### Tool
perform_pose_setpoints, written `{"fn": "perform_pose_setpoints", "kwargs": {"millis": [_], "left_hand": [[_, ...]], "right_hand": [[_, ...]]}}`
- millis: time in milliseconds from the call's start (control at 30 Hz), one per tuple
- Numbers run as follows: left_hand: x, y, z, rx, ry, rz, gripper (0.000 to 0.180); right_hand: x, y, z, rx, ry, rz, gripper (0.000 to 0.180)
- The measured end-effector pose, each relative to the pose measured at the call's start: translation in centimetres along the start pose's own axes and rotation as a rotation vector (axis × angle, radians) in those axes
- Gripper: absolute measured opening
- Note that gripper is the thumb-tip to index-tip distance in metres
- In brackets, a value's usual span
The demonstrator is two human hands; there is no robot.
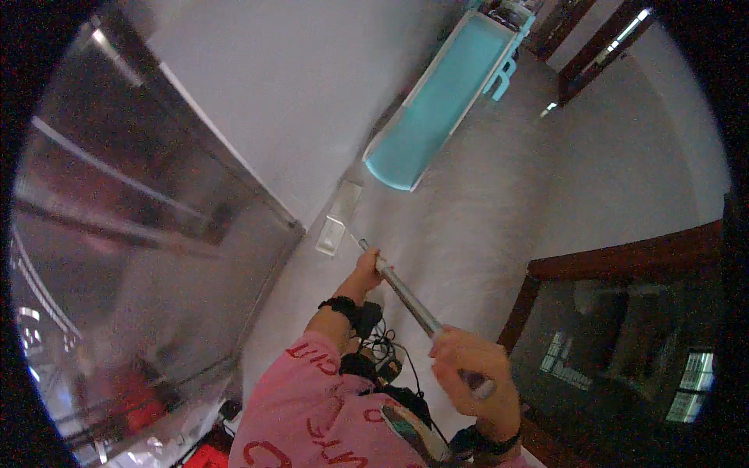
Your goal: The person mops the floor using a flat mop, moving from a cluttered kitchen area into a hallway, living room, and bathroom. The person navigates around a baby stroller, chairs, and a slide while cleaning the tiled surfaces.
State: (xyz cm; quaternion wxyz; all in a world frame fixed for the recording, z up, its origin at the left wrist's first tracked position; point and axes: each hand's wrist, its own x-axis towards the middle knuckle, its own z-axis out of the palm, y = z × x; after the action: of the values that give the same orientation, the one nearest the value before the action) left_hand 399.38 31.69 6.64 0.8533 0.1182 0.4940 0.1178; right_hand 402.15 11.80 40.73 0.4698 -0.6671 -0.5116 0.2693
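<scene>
A flat mop with a pale rectangular head [343, 204] rests on the grey floor, close to the foot of the left wall. Its long silver pole [409, 299] slopes from the head down toward my right side. My left hand [368, 271] is wrapped round the pole partway along, nearer the mop head. Higher up, near the pole's top end, my right hand [470, 370] is closed round it, and a round grey end shows at the fist. Black bands circle both wrists, and a pink sleeve covers my left upper arm.
A turquoise child's slide [437, 97] stands beyond the mop head, along the wall. Glossy glass-like panels [140, 226] line the left. A dark reflective surface with a brown frame [616, 253] is at the right. Black cables [382, 343] hang near my body.
</scene>
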Motion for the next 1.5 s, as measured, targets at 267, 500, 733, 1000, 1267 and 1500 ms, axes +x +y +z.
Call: {"fn": "perform_pose_setpoints", "kwargs": {"millis": [267,500,733,1000,1267,1500], "left_hand": [[5.6,4.7,2.0,0.146,-0.079,0.022,0.017],[3.2,-2.2,5.8,0.382,0.025,-0.211,0.018],[-5.3,-14.0,9.5,0.58,-0.125,-0.611,0.018],[-0.8,-14.9,12.5,0.293,-0.281,-0.781,0.016],[15.8,-5.9,14.4,0.762,-0.656,0.318,0.016],[17.7,-8.3,13.6,0.652,-0.128,-0.512,0.014]], "right_hand": [[4.5,4.5,1.1,0.11,0.117,-0.038,0.006],[0.0,-0.2,-1.8,0.042,0.486,0.272,0.004],[-4.9,-1.1,-3.9,0.03,0.875,-0.142,0.022],[-5.8,0.7,-7.8,-0.195,0.861,-0.111,0.018],[2.3,12.0,-4.1,-0.097,0.59,0.121,0.019],[-0.3,13.9,-3.4,0.0,0.585,0.214,0.016]]}}
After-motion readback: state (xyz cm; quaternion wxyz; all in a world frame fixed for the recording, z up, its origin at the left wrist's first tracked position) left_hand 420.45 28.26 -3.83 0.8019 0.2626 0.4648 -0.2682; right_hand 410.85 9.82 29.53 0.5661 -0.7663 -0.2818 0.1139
